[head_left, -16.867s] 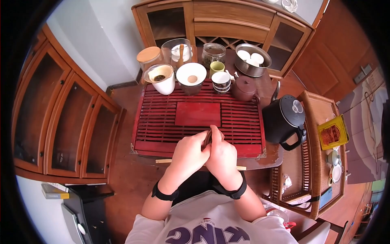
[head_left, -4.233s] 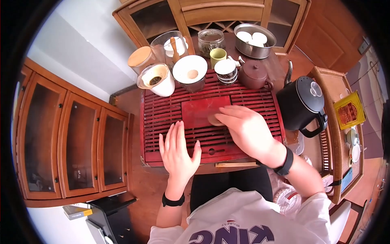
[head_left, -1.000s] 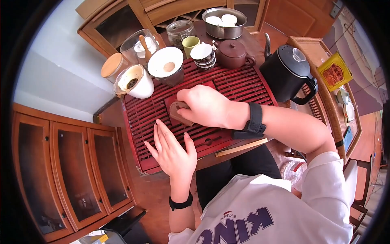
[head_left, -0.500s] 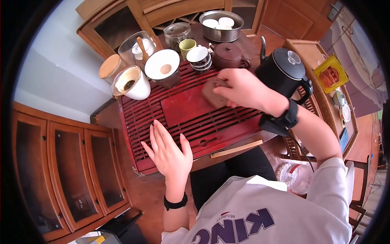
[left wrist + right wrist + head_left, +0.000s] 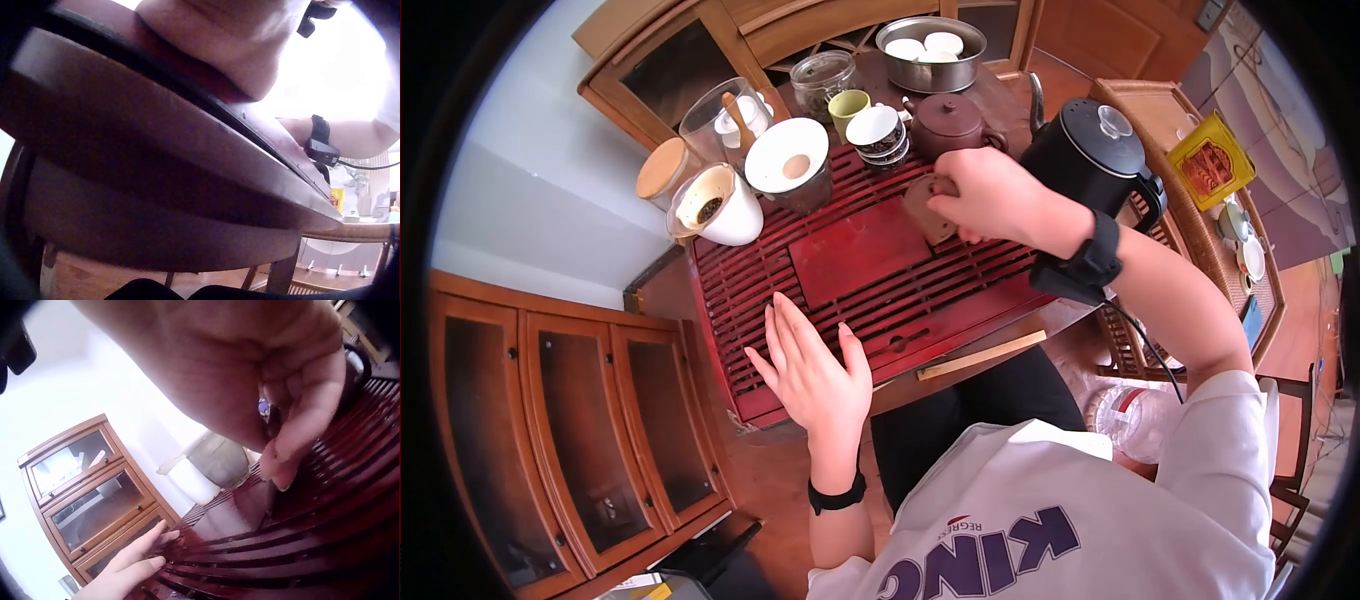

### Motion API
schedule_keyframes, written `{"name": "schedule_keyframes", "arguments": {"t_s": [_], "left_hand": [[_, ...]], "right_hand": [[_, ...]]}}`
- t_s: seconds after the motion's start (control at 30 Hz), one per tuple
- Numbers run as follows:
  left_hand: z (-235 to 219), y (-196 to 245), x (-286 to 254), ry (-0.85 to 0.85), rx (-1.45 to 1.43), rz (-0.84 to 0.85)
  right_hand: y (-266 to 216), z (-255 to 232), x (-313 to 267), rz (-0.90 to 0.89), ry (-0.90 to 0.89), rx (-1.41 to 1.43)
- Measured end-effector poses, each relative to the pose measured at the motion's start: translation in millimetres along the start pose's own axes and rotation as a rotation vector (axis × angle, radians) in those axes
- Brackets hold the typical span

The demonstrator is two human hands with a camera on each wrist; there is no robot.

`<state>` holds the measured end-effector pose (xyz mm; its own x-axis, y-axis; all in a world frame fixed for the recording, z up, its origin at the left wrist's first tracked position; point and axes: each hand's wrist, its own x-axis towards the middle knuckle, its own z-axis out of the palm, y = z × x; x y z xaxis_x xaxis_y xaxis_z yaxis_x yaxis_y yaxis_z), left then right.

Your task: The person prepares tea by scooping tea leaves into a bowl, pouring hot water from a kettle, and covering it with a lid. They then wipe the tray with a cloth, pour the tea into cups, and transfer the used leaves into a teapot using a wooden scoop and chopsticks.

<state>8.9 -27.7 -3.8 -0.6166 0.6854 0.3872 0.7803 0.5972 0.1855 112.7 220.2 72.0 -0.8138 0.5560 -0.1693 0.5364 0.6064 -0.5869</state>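
In the head view my right hand (image 5: 990, 200) pinches a flat brown piece (image 5: 928, 208) over the right part of the red slatted tray (image 5: 960, 285), just right of its smooth central panel (image 5: 860, 250). The right wrist view shows the curled fingers of the right hand (image 5: 281, 400) low over the slats; the piece is mostly hidden there. My left hand (image 5: 815, 375) lies with straight, spread fingers on the tray's near left edge. Only the heel of the left hand (image 5: 219, 44) shows in the left wrist view, against the tray's edge.
Behind the tray's middle stand a white-rimmed bowl (image 5: 788, 155), stacked cups (image 5: 877, 135) and a brown teapot (image 5: 948, 125). A white pitcher (image 5: 735, 215) is at the far left. The black kettle (image 5: 1090, 150) stands close to the right forearm, beside a wicker shelf (image 5: 1230, 240).
My right hand, with the brown piece, has moved right from the central panel since a second ago. My left hand remains flat on the tray's near left edge.
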Motion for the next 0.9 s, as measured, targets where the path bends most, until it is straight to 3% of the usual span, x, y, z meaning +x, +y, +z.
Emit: {"name": "schedule_keyframes", "arguments": {"t_s": [0.13,0.2,0.23,0.37,0.4,0.6,0.67,0.77,0.9], "left_hand": [[-0.3,-0.2,0.3,-0.012,0.013,0.007],[0.1,-0.4,-0.1,-0.019,0.021,0.009],[0.6,-0.7,-0.1,-0.021,0.025,0.007],[-0.4,0.5,0.1,-0.035,0.022,-0.011],[-0.3,0.3,0.3,-0.033,0.025,-0.014],[-0.3,1.2,1.3,-0.006,0.025,0.007],[-1.1,1.0,1.2,-0.018,0.029,0.005],[-1.8,0.8,1.4,-0.02,0.026,0.005],[-2.4,-2.7,-0.5,-0.019,-0.029,0.019]], "right_hand": [[-1.2,-7.8,-4.4,0.05,0.004,0.021],[-9.6,6.9,-0.3,-0.434,0.318,-0.274],[-21.8,10.4,-5.5,-0.332,0.215,-0.39],[-30.8,34.0,-7.1,-0.616,0.243,-0.567],[-37.4,32.2,-14.2,-0.569,0.145,-0.654],[-16.4,56.5,-54.1,-0.673,0.22,-0.672],[-12.6,54.7,-72.0,-0.741,0.289,-0.592],[-5.9,50.7,-90.2,-0.711,0.233,-0.545],[14.1,53.9,-95.3,-0.763,0.382,-0.388]]}}
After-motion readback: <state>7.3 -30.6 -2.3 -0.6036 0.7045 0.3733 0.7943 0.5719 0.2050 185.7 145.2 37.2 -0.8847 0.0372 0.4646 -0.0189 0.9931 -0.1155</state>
